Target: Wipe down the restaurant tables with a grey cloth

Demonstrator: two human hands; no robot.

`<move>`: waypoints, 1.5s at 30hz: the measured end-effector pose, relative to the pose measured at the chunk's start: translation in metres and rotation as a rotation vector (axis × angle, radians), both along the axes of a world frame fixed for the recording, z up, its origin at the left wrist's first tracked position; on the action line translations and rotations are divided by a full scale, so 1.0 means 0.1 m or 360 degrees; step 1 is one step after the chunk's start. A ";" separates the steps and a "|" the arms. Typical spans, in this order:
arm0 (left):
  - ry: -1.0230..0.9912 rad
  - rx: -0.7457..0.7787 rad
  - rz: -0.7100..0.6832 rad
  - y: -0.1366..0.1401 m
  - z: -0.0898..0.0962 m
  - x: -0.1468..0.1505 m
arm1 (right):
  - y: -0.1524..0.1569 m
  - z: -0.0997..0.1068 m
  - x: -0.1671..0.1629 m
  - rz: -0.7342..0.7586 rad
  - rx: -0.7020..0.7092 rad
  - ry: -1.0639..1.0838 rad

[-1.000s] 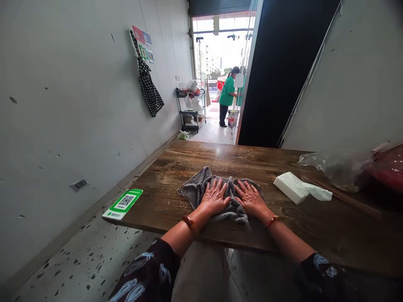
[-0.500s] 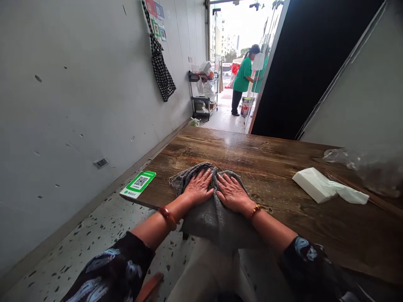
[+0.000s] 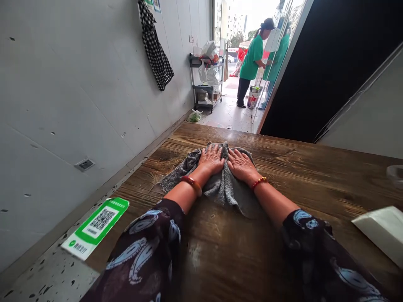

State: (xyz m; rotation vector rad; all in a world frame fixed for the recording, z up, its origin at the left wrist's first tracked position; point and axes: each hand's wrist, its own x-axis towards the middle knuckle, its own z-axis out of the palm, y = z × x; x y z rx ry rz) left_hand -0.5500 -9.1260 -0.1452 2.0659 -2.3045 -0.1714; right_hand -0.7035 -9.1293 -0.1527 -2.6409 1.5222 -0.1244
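A crumpled grey cloth (image 3: 220, 186) lies spread on the dark wooden table (image 3: 217, 243). My left hand (image 3: 211, 159) presses flat on its left half, fingers stretched toward the far edge. Beside it, my right hand (image 3: 242, 164) lies flat on the right half, with a fold of cloth bunched between the two thumbs. Both palms are hidden against the cloth, and neither hand grips it. A red bangle sits on the left wrist, and a beaded bracelet on the right one.
A green QR-code card (image 3: 99, 226) lies at the table's left edge. White tissues (image 3: 382, 230) are at the right. Beyond the table stand a loaded cart (image 3: 206, 87) and a person in a green shirt (image 3: 253, 58) by the glass door. A checkered cloth (image 3: 157, 54) hangs on the wall.
Both hands have pushed the cloth forward across the table, away from me, toward its far edge. My view has moved forward too, so the card and tissues appear nearer.
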 end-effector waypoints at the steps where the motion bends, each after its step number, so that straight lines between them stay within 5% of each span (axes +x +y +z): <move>1: 0.0011 -0.0005 0.0001 -0.17 -0.01 -0.01 | -0.17 -0.02 0.01 -0.0031 -0.0012 0.0007; 8: 0.0097 -0.0068 0.0017 -1.11 -0.10 -0.06 | -1.06 -0.11 0.02 -0.0240 -0.0079 0.0073; 15: 0.0153 -0.0154 0.0023 -1.16 -0.10 -0.08 | -1.17 -0.12 0.01 -0.0364 -0.0125 0.0099; 22: 0.0113 -0.0155 0.0033 -0.49 -0.08 -0.16 | -0.43 -0.06 -0.13 -0.0374 -0.0117 0.0046; 36: -0.0060 -0.0059 -0.0017 1.56 0.08 -0.47 | 1.61 0.06 -0.64 -0.0239 -0.0045 -0.0094; 45: -0.0295 -0.0123 -0.0107 2.31 0.08 -1.15 | 2.57 0.09 -1.23 -0.0037 -0.0112 -0.0222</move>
